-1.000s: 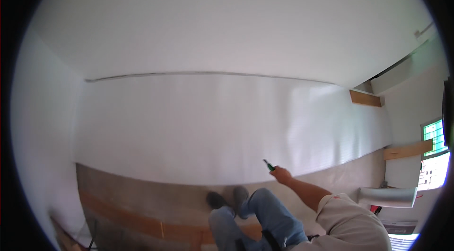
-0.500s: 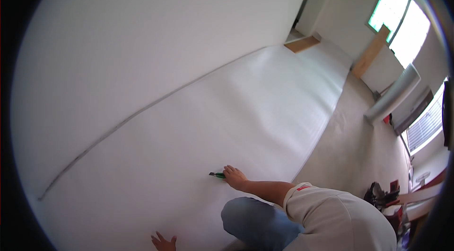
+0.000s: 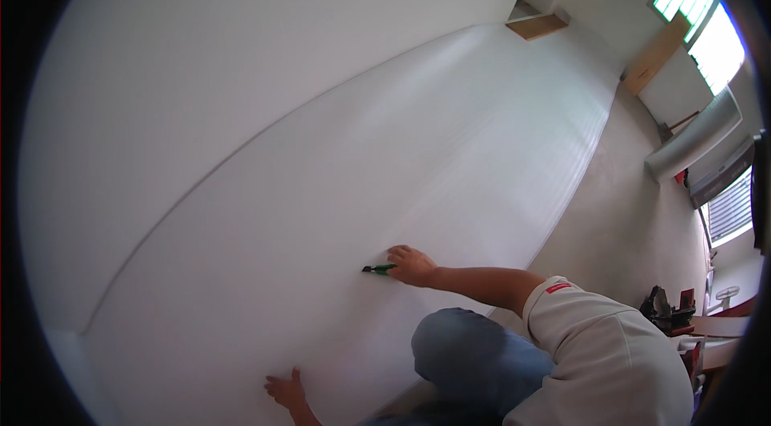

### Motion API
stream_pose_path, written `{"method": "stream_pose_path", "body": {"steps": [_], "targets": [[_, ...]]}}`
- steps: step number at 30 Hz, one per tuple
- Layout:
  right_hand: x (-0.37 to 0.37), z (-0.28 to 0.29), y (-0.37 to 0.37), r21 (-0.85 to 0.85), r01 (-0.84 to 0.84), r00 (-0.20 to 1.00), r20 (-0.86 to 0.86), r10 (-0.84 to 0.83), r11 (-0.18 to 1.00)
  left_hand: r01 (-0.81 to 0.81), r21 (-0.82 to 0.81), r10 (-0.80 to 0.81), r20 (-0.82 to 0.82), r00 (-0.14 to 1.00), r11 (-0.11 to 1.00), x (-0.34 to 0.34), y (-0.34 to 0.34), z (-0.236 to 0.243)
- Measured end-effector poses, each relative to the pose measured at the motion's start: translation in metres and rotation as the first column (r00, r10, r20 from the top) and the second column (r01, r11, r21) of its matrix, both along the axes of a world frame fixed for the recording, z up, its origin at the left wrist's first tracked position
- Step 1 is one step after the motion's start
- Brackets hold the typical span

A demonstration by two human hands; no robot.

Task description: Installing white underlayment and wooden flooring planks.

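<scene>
A white foam-like underlay sheet is spread over the floor along the white wall. My right hand lies low on the sheet with a green utility knife under its fingers, the dark blade end pointing left. My left hand is lower left, fingers spread on the sheet. My bent knee in blue jeans rests on the sheet between my right arm and the lower edge.
The wall meets the sheet in a long line. Bare concrete floor runs along the right. Beyond are wooden planks, a silvery roll, windows, and dark tools with red parts. A board lies at the doorway.
I have gone from more upright to kneeling on the sheet. My left hand has come down onto it. My right hand with the knife is down on the sheet, the view turned along the wall.
</scene>
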State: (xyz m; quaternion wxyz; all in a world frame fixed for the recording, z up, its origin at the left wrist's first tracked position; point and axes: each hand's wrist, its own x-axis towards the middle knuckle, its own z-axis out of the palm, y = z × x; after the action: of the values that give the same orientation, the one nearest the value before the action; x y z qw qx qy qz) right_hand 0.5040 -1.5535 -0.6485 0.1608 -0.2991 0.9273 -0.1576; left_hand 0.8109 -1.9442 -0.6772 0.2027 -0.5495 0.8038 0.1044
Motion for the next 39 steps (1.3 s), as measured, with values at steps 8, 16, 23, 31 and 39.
{"method": "stream_pose_path", "body": {"steps": [8,16,23,31,39], "targets": [[-0.099,-0.029,-0.082,-0.142,0.073,0.980,-0.175,-0.098,0.987,0.047,0.009,-0.047,0.021,0.999,0.999,0.004,-0.034,-0.030],[-0.115,-0.025,-0.191,-0.018,0.027,0.962,-0.273,-0.031,0.999,-0.141,0.131,0.113,0.200,0.973,0.981,-0.021,-0.046,-0.004],[-0.129,-0.026,-0.175,-0.067,0.078,0.971,-0.223,-0.091,0.995,0.099,0.306,-0.214,0.368,0.905,0.947,-0.043,-0.064,-0.013],[-0.129,-0.018,-0.181,-0.140,0.095,0.990,-0.087,-0.107,0.986,0.595,-0.122,-0.608,-0.166,0.777,0.794,-0.335,-0.141,0.039],[-0.145,-0.018,-0.185,-0.147,0.110,0.994,0.013,-0.109,0.983,0.755,-0.290,-0.797,-0.367,0.480,0.588,-0.618,-0.168,0.018]]}}
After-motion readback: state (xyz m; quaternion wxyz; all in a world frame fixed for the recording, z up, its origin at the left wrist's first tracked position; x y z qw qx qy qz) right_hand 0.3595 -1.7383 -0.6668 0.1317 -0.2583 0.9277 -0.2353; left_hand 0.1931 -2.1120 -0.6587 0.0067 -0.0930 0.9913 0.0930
